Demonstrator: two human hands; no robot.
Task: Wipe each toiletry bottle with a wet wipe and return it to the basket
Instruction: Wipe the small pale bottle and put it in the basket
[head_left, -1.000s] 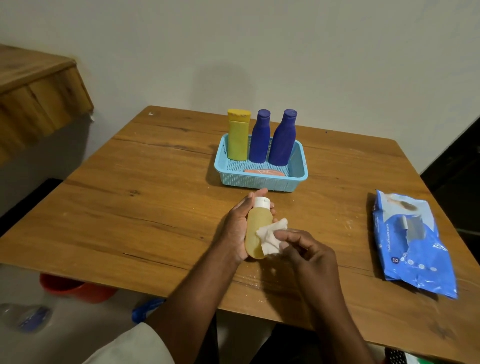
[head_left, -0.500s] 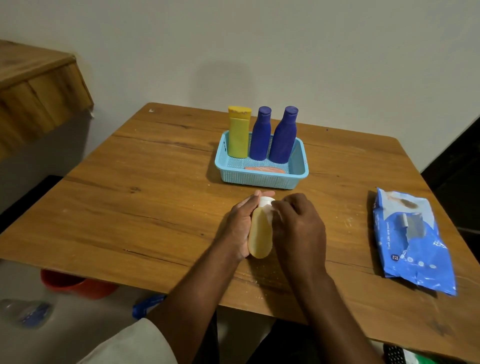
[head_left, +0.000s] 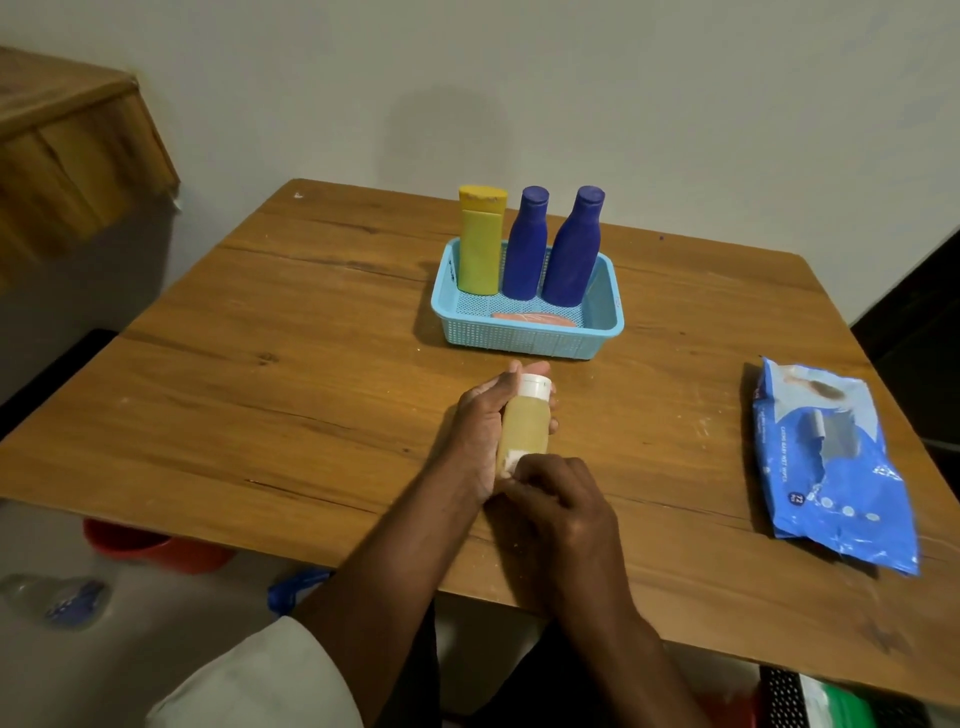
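Note:
My left hand (head_left: 480, 426) grips a small amber bottle (head_left: 525, 423) with a white cap, held tilted just above the table in front of the basket. My right hand (head_left: 558, 499) presses a white wet wipe (head_left: 511, 460) against the bottle's lower end; most of the wipe is hidden under my fingers. The light blue basket (head_left: 524, 338) stands behind, holding a yellow bottle (head_left: 480, 244), two dark blue bottles (head_left: 527, 249) (head_left: 574, 252) upright along its back, and a flat orange item (head_left: 535, 318) lying at its front.
A blue pack of wet wipes (head_left: 831, 467) lies on the wooden table (head_left: 285, 395) at the right. A wall runs behind the table. On the floor at the left sit a red tub (head_left: 150, 545) and a plastic bottle (head_left: 57, 597).
My right hand slid with the wipe from the bottle's cap end down to its lower end. The left hand kept its hold on the bottle.

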